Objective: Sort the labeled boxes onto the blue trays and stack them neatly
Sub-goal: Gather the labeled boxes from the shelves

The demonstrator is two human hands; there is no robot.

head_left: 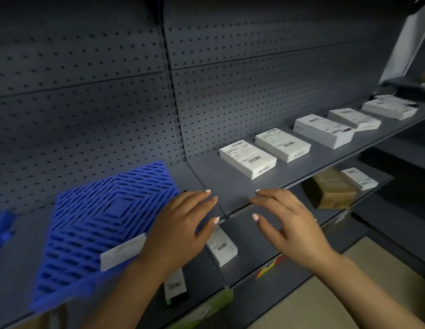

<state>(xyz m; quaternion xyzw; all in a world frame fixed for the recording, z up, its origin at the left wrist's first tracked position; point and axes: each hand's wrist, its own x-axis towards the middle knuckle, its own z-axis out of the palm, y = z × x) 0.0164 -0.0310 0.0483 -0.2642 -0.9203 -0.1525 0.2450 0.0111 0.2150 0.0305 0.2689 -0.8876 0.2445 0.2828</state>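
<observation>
A blue slotted tray (pixel 97 224) lies flat on the grey shelf (pixel 230 184) at the left, with a white label strip (pixel 121 251) on its near edge. Several white labeled boxes lie in a row along the shelf to the right; the nearest box (pixel 248 159) sits just beyond my hands, then a second box (pixel 282 144) and a taller stack (pixel 323 130). My left hand (pixel 180 224) hovers at the tray's right edge, fingers spread, holding nothing. My right hand (pixel 285 219) hovers over the shelf's front edge, fingers apart and empty.
Part of another blue tray (pixel 1 230) shows at the far left. On the lower shelf lie a white box (pixel 222 246), a dark-ended box (pixel 175 287), a brown carton (pixel 332 188) and a white box (pixel 359 178). A grey pegboard wall (pixel 111 91) backs the shelf.
</observation>
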